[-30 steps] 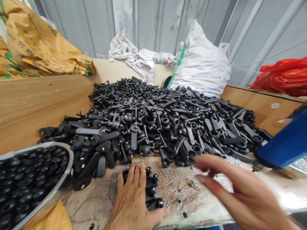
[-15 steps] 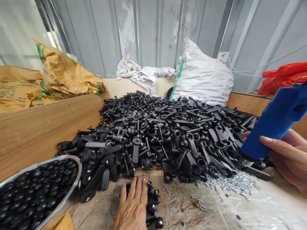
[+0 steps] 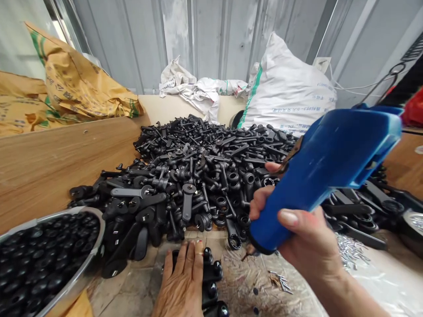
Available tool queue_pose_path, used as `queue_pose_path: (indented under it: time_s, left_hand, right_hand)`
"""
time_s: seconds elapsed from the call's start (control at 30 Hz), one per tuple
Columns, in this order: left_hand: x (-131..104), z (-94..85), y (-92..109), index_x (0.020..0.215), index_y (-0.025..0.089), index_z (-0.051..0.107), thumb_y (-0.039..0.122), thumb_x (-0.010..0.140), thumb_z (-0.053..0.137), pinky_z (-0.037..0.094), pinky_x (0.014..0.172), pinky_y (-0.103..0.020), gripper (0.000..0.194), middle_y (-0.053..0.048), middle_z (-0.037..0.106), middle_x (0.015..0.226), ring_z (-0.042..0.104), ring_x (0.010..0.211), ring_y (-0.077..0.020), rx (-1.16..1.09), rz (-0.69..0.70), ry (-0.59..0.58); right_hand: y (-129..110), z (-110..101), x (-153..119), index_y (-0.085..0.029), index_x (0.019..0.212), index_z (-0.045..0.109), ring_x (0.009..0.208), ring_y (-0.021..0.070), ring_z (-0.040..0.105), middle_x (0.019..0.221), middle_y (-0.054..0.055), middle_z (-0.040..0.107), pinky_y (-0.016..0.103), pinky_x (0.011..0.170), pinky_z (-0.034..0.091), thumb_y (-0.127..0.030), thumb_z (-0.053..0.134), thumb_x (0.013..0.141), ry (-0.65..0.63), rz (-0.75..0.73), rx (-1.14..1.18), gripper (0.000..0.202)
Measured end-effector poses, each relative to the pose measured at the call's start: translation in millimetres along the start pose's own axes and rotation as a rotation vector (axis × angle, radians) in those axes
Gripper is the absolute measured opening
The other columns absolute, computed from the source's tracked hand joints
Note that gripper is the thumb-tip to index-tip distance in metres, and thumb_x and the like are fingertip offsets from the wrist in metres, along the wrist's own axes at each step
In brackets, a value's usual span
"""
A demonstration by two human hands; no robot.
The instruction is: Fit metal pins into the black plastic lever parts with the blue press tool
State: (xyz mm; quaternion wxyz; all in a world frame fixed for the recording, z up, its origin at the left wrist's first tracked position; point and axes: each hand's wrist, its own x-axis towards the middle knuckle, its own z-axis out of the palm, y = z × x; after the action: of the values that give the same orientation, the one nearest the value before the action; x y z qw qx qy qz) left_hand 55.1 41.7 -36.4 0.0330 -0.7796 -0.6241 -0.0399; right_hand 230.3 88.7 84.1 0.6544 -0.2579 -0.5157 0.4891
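Observation:
My left hand (image 3: 183, 281) lies flat, fingers spread, on a row of black handle parts (image 3: 211, 288) with round knobs at their right ends. In my right hand (image 3: 304, 233) is a blue power tool (image 3: 307, 167), gripped around its body and tilted, its lower end above the table to the right of the row. The tool hangs from a metal hook (image 3: 393, 75) at upper right. Behind both hands spreads a large pile of black crank handles (image 3: 198, 167).
A metal-rimmed bowl of black knobs (image 3: 49, 255) stands at left. Small silver screws (image 3: 352, 251) lie at right, with a few more (image 3: 280, 281) near the front. Yellow sacks (image 3: 79, 88) and a white sack (image 3: 291, 83) stand behind. A wooden board (image 3: 66, 163) borders the left.
My right hand has moved left with the blue tool, from the screws at right towards the row of handles. My left hand stays on the row. The view has shifted slightly.

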Motion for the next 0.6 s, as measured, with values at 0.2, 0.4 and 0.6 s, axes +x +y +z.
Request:
queue_pose_path:
  time_s: [0.2,0.4,0.6]
  left_hand:
    - [1.2,4.8,1.8,0.122,0.014,0.046,0.022,0.072,0.04,0.026,0.1,-0.055,0.051,-0.01,0.031,0.133,0.03,0.125,-0.0302,-0.03,-0.036,0.005]
    - [3.5,1.1,3.9,0.122,0.012,0.046,0.013,0.073,0.035,0.026,0.1,-0.055,0.05,-0.011,0.034,0.131,0.031,0.124,-0.0307,-0.069,-0.039,-0.026]
    - [5.5,-4.0,3.5,0.122,0.01,0.044,0.013,0.075,0.033,0.028,0.1,-0.055,0.048,-0.013,0.035,0.13,0.032,0.123,-0.0309,-0.078,-0.045,-0.039]
  right_hand:
    - [29.8,35.0,3.5,-0.024,0.124,0.036,0.055,0.0176,0.053,0.065,-0.001,0.06,0.029,0.049,0.04,-0.042,0.069,0.062,-0.054,-0.028,0.052,0.073]
    - [43.2,48.9,7.5,-0.024,0.121,0.039,0.052,0.017,0.052,0.061,-0.002,0.059,0.028,0.047,0.039,-0.042,0.069,0.06,-0.004,-0.052,0.036,0.07]
    - [45.8,53.4,8.9,-0.023,0.118,0.039,0.051,0.017,0.053,0.059,-0.003,0.058,0.028,0.047,0.038,-0.039,0.069,0.059,-0.013,-0.046,0.038,0.068]
